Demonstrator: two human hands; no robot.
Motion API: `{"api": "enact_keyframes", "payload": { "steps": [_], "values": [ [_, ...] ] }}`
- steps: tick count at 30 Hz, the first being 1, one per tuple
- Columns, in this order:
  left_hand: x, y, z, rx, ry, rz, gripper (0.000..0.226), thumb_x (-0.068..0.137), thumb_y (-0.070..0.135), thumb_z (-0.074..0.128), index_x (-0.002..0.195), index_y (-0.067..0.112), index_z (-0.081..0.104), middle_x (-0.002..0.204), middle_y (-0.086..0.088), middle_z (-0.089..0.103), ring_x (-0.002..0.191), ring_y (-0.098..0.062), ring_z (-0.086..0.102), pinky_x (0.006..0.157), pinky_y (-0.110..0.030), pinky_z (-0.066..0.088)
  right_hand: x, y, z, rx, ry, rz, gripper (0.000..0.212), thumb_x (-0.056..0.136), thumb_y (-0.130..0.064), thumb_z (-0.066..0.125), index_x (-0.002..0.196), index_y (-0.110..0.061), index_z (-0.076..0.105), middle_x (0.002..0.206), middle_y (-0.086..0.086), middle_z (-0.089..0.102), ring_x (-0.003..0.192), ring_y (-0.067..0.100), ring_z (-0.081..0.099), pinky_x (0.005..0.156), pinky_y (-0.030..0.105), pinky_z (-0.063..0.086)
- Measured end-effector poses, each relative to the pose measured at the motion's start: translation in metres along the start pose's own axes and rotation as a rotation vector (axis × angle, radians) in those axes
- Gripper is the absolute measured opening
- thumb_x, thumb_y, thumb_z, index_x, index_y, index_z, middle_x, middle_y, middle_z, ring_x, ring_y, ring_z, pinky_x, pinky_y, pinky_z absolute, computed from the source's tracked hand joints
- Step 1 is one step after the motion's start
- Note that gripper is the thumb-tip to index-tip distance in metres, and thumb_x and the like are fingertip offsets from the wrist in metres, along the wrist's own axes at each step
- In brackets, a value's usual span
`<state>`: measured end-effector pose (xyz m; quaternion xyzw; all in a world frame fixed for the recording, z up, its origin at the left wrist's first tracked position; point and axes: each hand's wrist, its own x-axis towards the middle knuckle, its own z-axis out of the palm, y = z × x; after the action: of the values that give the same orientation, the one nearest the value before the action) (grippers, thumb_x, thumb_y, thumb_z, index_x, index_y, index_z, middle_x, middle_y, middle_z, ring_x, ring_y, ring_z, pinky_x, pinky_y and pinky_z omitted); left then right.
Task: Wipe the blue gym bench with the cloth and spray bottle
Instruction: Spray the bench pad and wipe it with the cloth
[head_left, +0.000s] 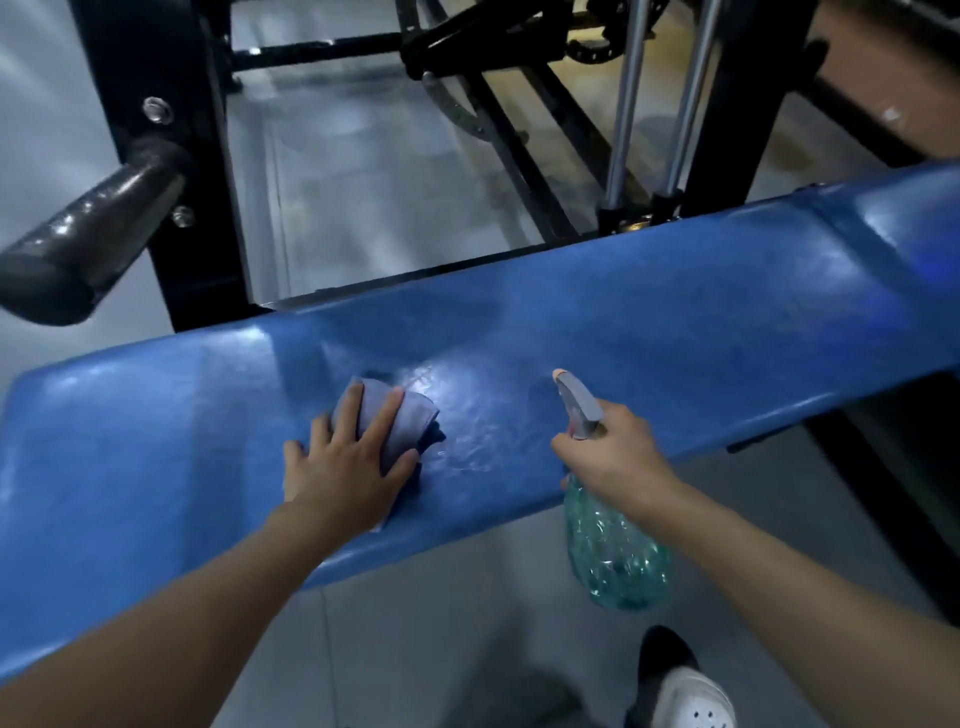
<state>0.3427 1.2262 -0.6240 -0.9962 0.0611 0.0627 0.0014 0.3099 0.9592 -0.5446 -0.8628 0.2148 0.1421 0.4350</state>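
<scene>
Blue padded table across mid-frame. Left hand spread flat, pressing grey cloth onto it, centre-left. Right hand curled round green spray bottle at table's near edge, lower right.

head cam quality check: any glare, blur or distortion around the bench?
Head view: bright glare patch on the blue bench just right of the cloth; wide-angle bowing curves the bench; the black roller pad at left and the shoe at the bottom look soft; room is dim; left hand and spray bottle read fairly sharp.
</scene>
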Motion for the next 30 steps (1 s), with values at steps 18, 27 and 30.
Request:
{"api": "enact_keyframes", "payload": {
  "steps": [18,27,30],
  "values": [
    [-0.077,-0.152,0.005,-0.015,-0.014,-0.227,0.069,0.090,0.071,0.028,0.150,0.051,-0.001,0.164,0.006,0.004,0.130,-0.027,0.030,0.089,-0.044,0.031,-0.046,-0.063,0.131,-0.141,-0.169,-0.089,0.026,0.060,-0.036,0.047,0.082,-0.027,0.057,0.067,-0.004,0.051,0.070,0.028,0.065,0.074,0.050,0.058],
    [-0.116,-0.218,0.011,-0.026,-0.004,-0.385,0.072,0.089,0.072,0.029,0.151,0.050,0.003,0.164,0.005,0.009,0.129,-0.028,0.033,0.091,-0.047,0.034,-0.064,-0.096,0.184,-0.107,-0.285,-0.188,0.029,0.059,-0.036,0.054,0.079,-0.015,0.054,0.072,0.008,0.056,0.067,0.031,0.057,0.070,0.056,0.056],
    [-0.130,-0.237,0.014,-0.069,-0.007,-0.443,0.071,0.089,0.071,0.029,0.151,0.051,0.000,0.163,0.006,0.006,0.132,-0.028,0.030,0.096,-0.049,0.034,-0.071,-0.110,0.207,-0.131,-0.348,-0.202,0.025,0.062,-0.034,0.054,0.080,-0.017,0.054,0.073,0.005,0.057,0.065,0.025,0.059,0.070,0.058,0.056]
  ]
}}
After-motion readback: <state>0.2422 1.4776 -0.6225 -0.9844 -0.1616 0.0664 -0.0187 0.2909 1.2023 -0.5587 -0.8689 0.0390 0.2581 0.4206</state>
